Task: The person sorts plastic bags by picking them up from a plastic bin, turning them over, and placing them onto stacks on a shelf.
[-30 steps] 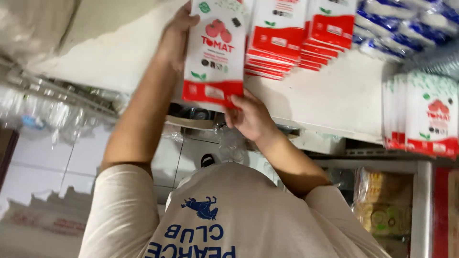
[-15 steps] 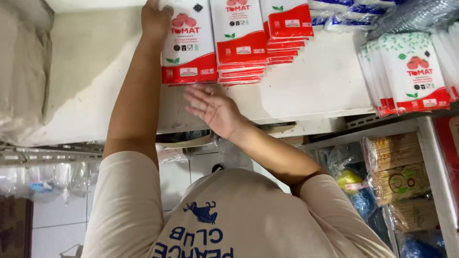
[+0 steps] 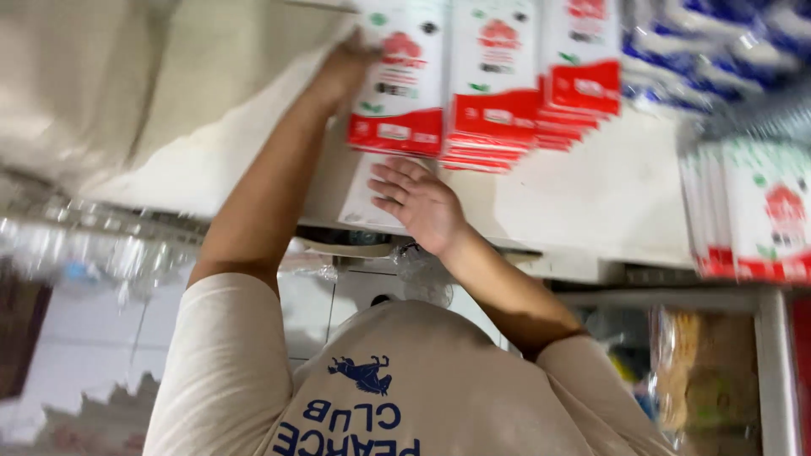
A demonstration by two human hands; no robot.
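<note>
The white shelf board (image 3: 583, 203) filled the upper part of the view, with a pale sack-like bundle (image 3: 110, 93) at the far side of it. Along the shelf lay overlapping rows of flat white-and-red sachet packs (image 3: 498, 101), a further stack of the same packs (image 3: 760, 211) well apart toward the edge, and blue-and-white packs (image 3: 718, 51) beyond them. My beige shirt (image 3: 405, 397) occupied the foreground. One forearm reached up to the shelf, and that hand, my left (image 3: 346, 67), was closed around the edge of the end pack (image 3: 397, 93), which lay on the shelf touching the neighbouring row of packs; motion blur hid the fingers, so the exact grip could not be told. My right hand (image 3: 418, 203) lay open just below that pack, fingers spread wide and palm toward the shelf board, holding nothing. Clear plastic bags (image 3: 93, 253) hung blurred beneath the shelf.
</note>
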